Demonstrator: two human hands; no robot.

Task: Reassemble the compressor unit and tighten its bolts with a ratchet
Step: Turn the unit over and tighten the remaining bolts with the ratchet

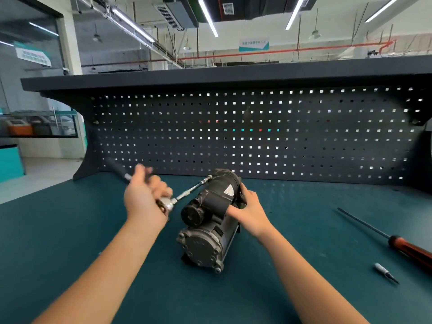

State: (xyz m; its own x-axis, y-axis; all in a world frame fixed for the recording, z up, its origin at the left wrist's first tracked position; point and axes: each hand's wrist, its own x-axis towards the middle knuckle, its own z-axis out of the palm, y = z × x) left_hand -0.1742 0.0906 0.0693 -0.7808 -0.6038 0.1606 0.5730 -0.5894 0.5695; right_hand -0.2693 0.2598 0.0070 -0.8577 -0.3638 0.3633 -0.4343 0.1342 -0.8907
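Note:
A dark grey compressor unit point(210, 218) lies on its side on the green bench mat point(70, 230), its bolted end cap facing me. My right hand point(247, 211) grips the black upper housing from the right. My left hand point(145, 195) holds the ratchet point(167, 204) at its chrome head; the black handle sticks out up and to the left. A long extension bar point(191, 189) runs from the ratchet head up to the right and meets the far end of the compressor's left side. The left hand is blurred by motion.
A long screwdriver point(397, 242) with a red and black handle lies on the mat at the right. A small loose bit point(384, 272) lies in front of it. A dark pegboard point(257, 136) under a shelf closes off the back of the bench.

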